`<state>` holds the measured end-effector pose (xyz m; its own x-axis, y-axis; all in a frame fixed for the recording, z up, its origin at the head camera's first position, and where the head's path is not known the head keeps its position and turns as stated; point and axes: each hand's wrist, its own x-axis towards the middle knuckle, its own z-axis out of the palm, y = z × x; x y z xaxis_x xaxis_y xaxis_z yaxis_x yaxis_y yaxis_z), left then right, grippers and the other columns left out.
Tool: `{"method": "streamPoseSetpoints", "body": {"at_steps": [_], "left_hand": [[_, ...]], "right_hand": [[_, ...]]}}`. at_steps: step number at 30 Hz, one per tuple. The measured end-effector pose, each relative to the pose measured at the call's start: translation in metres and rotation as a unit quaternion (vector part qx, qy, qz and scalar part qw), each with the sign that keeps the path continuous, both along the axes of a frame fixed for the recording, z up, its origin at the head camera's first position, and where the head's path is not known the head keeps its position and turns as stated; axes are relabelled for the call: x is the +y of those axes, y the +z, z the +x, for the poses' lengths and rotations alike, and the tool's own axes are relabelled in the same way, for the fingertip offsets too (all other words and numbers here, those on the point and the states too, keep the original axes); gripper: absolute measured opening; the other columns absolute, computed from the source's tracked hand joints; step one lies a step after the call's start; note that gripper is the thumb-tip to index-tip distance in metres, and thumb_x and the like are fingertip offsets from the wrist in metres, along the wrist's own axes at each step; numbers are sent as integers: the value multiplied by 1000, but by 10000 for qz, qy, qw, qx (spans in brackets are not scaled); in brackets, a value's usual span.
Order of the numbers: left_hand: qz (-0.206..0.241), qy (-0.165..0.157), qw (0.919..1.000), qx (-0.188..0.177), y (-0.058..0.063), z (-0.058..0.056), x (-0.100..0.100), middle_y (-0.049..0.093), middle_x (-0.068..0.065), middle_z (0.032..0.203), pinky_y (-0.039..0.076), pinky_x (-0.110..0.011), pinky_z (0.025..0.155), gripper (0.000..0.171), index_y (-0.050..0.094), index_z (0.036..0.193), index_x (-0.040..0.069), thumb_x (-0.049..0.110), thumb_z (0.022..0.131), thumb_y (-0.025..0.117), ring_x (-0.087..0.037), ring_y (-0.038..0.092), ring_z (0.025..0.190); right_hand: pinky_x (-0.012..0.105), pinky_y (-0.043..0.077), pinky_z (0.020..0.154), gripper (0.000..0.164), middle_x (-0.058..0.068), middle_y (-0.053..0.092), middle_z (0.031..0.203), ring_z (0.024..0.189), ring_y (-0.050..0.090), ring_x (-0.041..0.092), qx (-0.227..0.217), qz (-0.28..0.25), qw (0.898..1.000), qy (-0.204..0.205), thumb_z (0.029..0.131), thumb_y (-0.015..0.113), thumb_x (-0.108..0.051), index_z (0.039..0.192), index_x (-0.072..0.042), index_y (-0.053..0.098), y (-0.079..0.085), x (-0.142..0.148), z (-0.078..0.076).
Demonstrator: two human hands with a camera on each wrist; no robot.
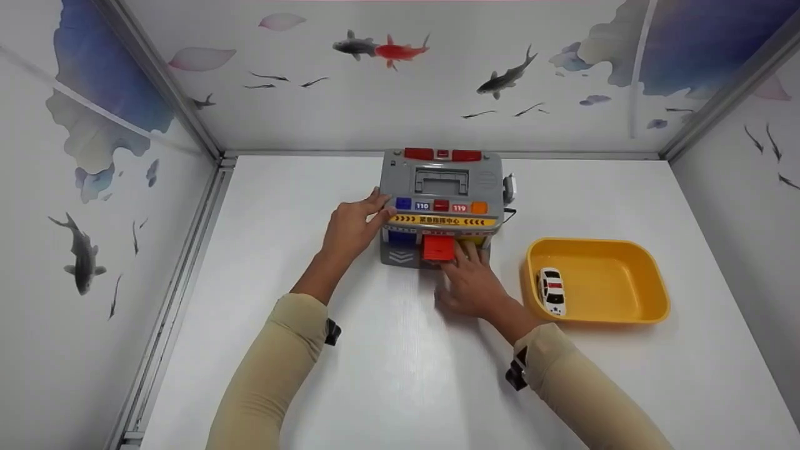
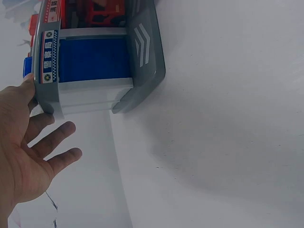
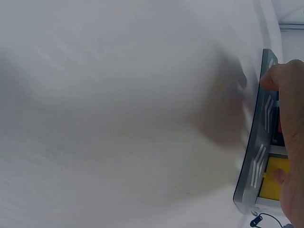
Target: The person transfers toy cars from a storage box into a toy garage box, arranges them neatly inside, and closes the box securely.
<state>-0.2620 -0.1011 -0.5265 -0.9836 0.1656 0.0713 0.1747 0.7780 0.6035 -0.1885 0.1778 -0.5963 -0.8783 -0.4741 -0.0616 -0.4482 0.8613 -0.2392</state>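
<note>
A grey toy garage [image 1: 400, 178] stands against the back wall, with blue, red and yellow doors along its front. The red door [image 1: 439, 248] sticks out, raised; under it a red toy vehicle [image 2: 107, 16] shows inside the middle bay. My left hand [image 1: 351, 228] holds the garage's left front corner between thumb and forefinger, the other fingers spread apart from it. At the front, my right hand [image 1: 472, 284] reaches its fingers into the middle bay by the red vehicle, its fingertips partly hidden. One finger lies before the yellow door [image 3: 273, 183].
To the right stands a yellow tray [image 1: 603, 281] with a white toy car [image 1: 552, 290] along its left side. A small white part [image 1: 510, 189] and a black cord [image 1: 510, 215] are on the garage's right side. Painted panels enclose the white table [image 1: 387, 375].
</note>
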Motion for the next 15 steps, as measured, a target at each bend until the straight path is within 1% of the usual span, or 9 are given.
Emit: {"method": "streamPoseSetpoints", "body": {"at_steps": [4, 10, 15], "left_hand": [[8, 23, 10000, -78, 0, 0, 0, 57, -5, 162, 49, -47, 126, 56, 65, 154, 24, 59, 109, 62, -29, 60, 151], [-60, 25, 9999, -103, 0, 0, 0, 56, -3, 163, 50, -48, 126, 56, 64, 154, 26, 59, 109, 61, -31, 59, 151], [-86, 29, 9999, -101, 1, 1, 0, 55, -3, 163, 51, -48, 125, 55, 64, 154, 27, 59, 109, 61, -31, 60, 151]], "right_hand": [[80, 20, 133, 77, 19, 24, 184, 169, 18, 50, -140, -15, 9998, -136, 105, 63, -44, 173, -15, 38, 1, -3, -4], [82, 21, 131, 83, 15, 32, 180, 165, 25, 48, 102, -65, 9995, -289, 104, 64, -41, 175, -16, 31, -1, -6, -9], [82, 20, 131, 83, 15, 35, 178, 162, 28, 46, 163, 99, 9992, -341, 105, 64, -39, 175, -14, 28, -1, -8, -12]]}}
